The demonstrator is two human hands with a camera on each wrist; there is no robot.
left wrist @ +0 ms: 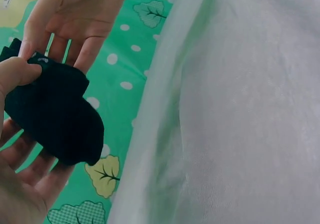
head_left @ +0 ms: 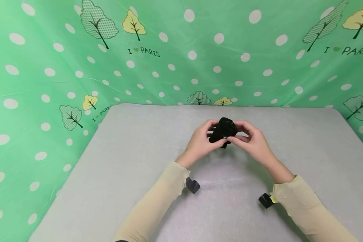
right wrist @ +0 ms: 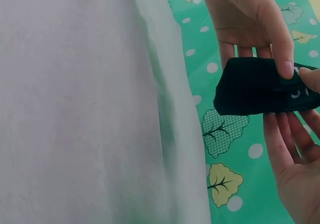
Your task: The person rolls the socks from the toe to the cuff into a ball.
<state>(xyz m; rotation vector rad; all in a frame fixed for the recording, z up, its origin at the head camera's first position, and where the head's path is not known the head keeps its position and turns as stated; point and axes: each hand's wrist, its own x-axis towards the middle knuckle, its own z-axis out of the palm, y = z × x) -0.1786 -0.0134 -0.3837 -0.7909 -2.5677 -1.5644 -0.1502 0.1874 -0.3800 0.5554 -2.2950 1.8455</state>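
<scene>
Both hands hold a small folded black sock up over the middle of the table, toward its far side. My left hand grips its left part, thumb in front and fingers behind. On its right end, my right hand pinches the cloth between thumb and fingers. The two thumbs come close together on the near face. In the left wrist view the dark sock shows a rounded end. A small white mark lies by the thumbs in the right wrist view.
The grey table lies under both forearms. A green dotted curtain printed with trees hangs behind it and at the sides. A black strap-like piece sticks out at the left cuff, another black piece at the right cuff.
</scene>
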